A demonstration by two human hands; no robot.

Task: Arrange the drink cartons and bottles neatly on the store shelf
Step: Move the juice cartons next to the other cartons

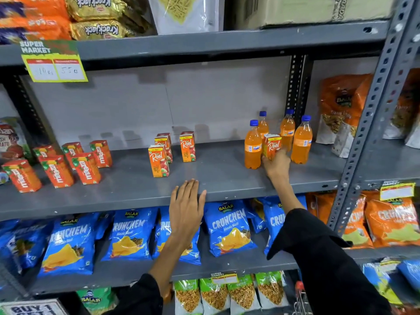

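Our right hand [276,165] clamps a Real carton [272,146] among four orange-filled Fanta bottles [301,142]; our left hand [186,208], fingers spread, rests on the shelf edge [113,201]; three Real cartons [159,161] stand just beyond it.

On the middle shelf [216,178], the Maaza cartons [59,164] stood at the left, three Real cartons [170,151] in the centre, and four Fanta bottles [279,139] at the right. A fourth Real carton [272,146] sat among the bottles, with snack bags [341,114] farther right.
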